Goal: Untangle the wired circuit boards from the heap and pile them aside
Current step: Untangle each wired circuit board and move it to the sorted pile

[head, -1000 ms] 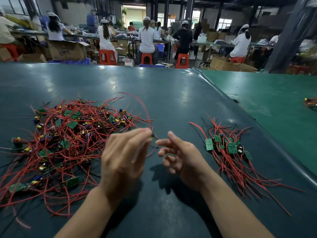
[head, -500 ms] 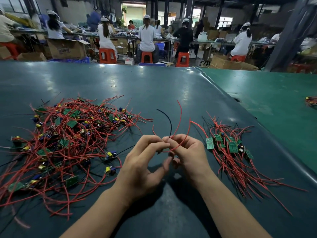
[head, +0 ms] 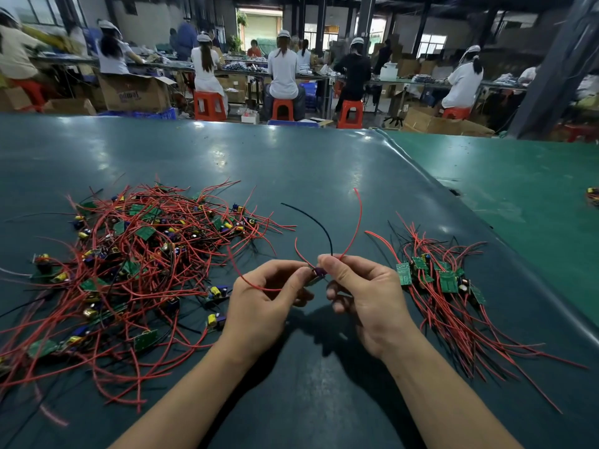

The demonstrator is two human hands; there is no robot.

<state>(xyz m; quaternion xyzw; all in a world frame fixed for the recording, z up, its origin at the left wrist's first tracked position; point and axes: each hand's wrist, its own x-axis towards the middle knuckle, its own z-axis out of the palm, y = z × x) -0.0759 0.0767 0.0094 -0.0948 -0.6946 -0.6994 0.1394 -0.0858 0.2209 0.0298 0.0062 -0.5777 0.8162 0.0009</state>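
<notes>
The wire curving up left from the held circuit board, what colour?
Black wire, clearest in the head view; the others are red.

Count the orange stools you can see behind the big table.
4, though others may be hidden: one stool at left, a second in the middle, a third beside it, a fourth at right, mostly hidden.

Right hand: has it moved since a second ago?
Yes. The right hand has closed leftward onto the left hand, away from the sorted pile, and now pinches a board's wires.
</notes>
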